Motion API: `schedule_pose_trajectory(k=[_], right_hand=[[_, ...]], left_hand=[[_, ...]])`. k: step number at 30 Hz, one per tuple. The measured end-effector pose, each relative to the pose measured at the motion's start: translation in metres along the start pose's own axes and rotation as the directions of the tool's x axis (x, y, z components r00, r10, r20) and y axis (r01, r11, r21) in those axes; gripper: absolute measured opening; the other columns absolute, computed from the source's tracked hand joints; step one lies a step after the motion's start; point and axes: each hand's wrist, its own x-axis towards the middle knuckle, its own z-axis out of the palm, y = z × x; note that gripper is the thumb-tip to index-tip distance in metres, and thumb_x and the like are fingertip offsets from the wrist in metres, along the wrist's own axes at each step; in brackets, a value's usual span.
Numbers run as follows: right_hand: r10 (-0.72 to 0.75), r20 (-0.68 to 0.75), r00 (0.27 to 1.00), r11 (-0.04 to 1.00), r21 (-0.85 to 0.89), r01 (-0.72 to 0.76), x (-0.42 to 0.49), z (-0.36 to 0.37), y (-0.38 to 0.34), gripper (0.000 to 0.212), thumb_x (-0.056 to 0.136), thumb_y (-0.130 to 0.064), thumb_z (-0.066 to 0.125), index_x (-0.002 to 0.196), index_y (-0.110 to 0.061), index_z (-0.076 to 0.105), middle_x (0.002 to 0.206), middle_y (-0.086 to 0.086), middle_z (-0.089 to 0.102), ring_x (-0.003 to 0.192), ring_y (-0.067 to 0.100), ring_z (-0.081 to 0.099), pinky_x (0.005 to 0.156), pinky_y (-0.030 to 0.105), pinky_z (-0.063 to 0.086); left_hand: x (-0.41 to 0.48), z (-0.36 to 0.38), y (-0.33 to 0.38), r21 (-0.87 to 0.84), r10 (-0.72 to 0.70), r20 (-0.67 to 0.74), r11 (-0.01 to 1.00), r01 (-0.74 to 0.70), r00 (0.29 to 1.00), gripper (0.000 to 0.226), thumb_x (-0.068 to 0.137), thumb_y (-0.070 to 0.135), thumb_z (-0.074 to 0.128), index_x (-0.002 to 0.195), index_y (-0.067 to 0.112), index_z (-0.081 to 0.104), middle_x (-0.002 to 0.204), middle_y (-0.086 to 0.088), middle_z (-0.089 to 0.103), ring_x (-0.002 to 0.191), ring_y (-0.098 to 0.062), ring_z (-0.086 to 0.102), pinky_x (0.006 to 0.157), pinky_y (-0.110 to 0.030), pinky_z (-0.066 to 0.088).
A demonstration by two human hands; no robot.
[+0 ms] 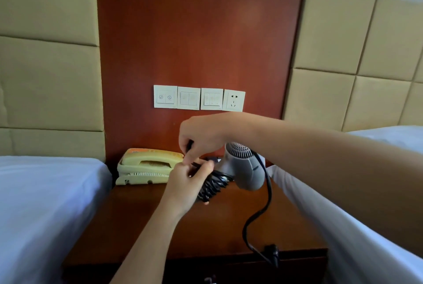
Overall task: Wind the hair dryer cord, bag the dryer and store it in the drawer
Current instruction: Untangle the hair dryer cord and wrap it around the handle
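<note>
A grey hair dryer (246, 169) is held above the wooden nightstand (217, 226), its rear grille facing up. My left hand (187, 183) grips the handle, where several black cord turns (212, 186) are wrapped. My right hand (203, 137) pinches the black cord just above the handle. The loose cord (266, 194) loops down the right side of the dryer, and its plug (273, 255) hangs at the nightstand's front edge. No bag is in view.
A cream telephone (146, 167) sits at the back left of the nightstand. White beds flank it, one on the left (45, 203) and one on the right (354, 238). Switch plates and a socket (233, 100) are on the red-brown wall panel.
</note>
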Motion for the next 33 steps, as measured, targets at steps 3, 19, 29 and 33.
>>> schedule_pose_trajectory(k=[3, 19, 29, 33], right_hand=[[0.032, -0.012, 0.999, 0.995, 0.099, -0.031, -0.007, -0.004, 0.008, 0.031, 0.089, -0.033, 0.061, 0.072, -0.007, 0.065, 0.063, 0.001, 0.052, 0.056, 0.014, 0.04, 0.054, 0.019, 0.033], [0.487, -0.013, 0.873, 0.66, 0.66, -0.358, -0.061, 0.041, 0.097, 0.032, 0.089, 0.005, 0.041, 0.063, -0.009, 0.054, 0.056, 0.006, 0.034, 0.045, 0.012, 0.025, 0.041, 0.02, 0.019], [0.347, 0.048, 0.937, 0.765, 0.564, -0.312, -0.067, 0.068, 0.08, 0.027, 0.096, -0.027, 0.05, 0.089, -0.014, 0.073, 0.042, -0.012, 0.035, 0.043, 0.01, 0.026, 0.046, 0.024, 0.028], [0.204, 0.026, 0.979, 0.891, 0.41, -0.197, -0.059, 0.063, 0.051, 0.025, 0.095, -0.027, 0.052, 0.087, -0.016, 0.074, 0.045, -0.014, 0.046, 0.044, 0.006, 0.035, 0.05, 0.016, 0.031]], left_hand=[[0.004, -0.004, 0.0, 0.106, 0.012, -0.048, 0.994, -0.007, 0.999, 0.032, 0.09, 0.023, 0.058, 0.059, 0.016, 0.06, 0.054, -0.004, 0.06, 0.055, -0.029, 0.065, 0.051, -0.039, 0.055], [0.003, -0.004, 0.003, -0.326, -0.25, -0.064, 0.92, 0.217, 0.966, 0.037, 0.099, 0.019, 0.038, 0.08, -0.008, 0.056, 0.048, -0.022, 0.052, 0.027, -0.028, 0.051, 0.029, -0.021, 0.038], [0.018, -0.019, -0.01, -0.534, -0.463, -0.194, 0.789, 0.303, 0.865, 0.054, 0.097, 0.036, 0.031, 0.084, -0.007, 0.061, 0.042, -0.013, 0.058, 0.029, -0.021, 0.052, 0.033, -0.02, 0.042], [0.023, -0.033, -0.022, -0.53, -0.525, -0.247, 0.777, 0.34, 0.814, 0.056, 0.097, 0.039, 0.028, 0.092, -0.006, 0.06, 0.042, -0.011, 0.059, 0.029, -0.02, 0.053, 0.032, -0.02, 0.042]])
